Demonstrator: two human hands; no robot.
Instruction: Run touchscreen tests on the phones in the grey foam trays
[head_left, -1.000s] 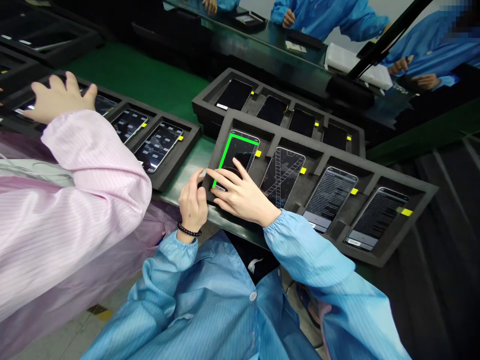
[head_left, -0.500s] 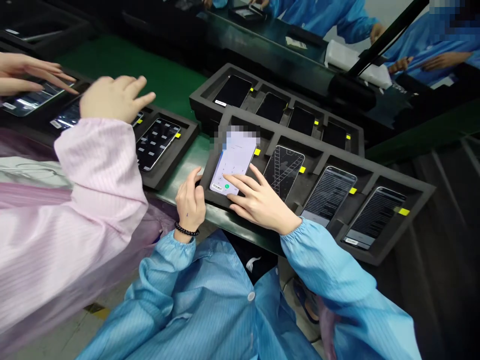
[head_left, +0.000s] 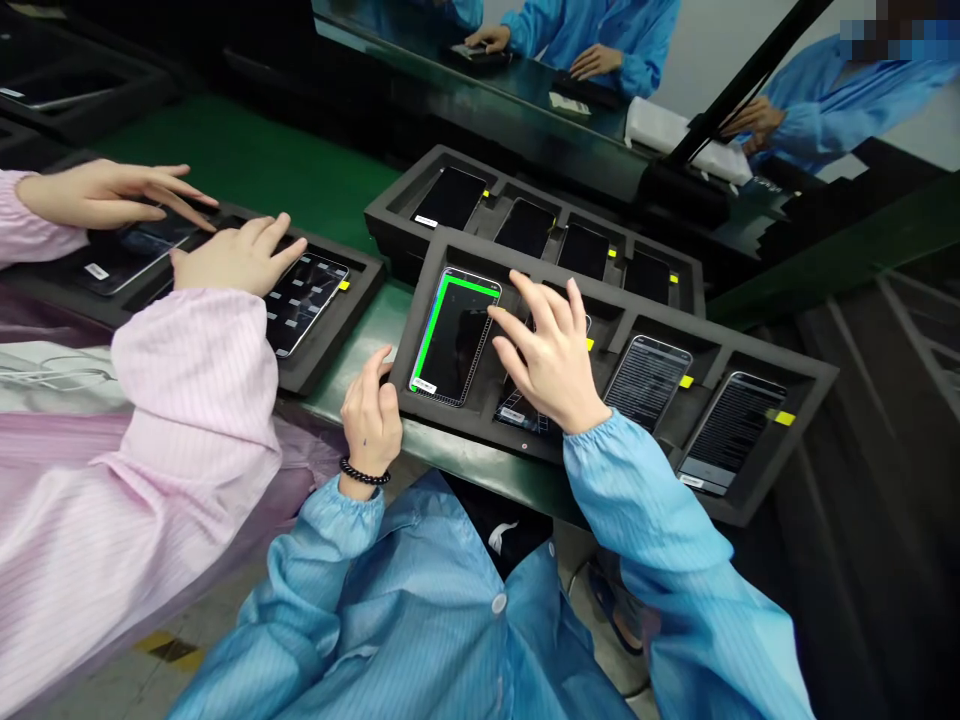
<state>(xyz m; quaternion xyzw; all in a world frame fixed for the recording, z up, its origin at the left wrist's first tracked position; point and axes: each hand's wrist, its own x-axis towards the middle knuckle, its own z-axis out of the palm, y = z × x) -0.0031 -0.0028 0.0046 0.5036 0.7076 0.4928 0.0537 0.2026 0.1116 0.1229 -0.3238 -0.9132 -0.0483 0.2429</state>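
Note:
In front of me a dark foam tray (head_left: 517,440) holds several smartphones in separate compartments. The leftmost smartphone (head_left: 456,345) shows a black screen with a green band along its top and left edges. My right hand (head_left: 551,350) hovers with spread fingers at that phone's right edge, holding nothing and partly covering a second smartphone (head_left: 514,410). Two more phones, a third smartphone (head_left: 649,375) and a fourth smartphone (head_left: 739,425), show dense lines of text. My left hand (head_left: 373,415) rests by the tray's left end, fingers extended and holding nothing.
Behind stands another foam tray (head_left: 382,215) with several dark-screened phones. At left, a co-worker in pink sleeves has both hands (head_left: 232,255) over a neighbouring phone tray (head_left: 367,290). People in blue work across the bench (head_left: 360,350), beyond a dark post (head_left: 750,85).
The leftmost phone's screen has switched from a light keypad to black with a green band. My right hand has moved up and right off its lower part. The co-worker's left hand has shifted right.

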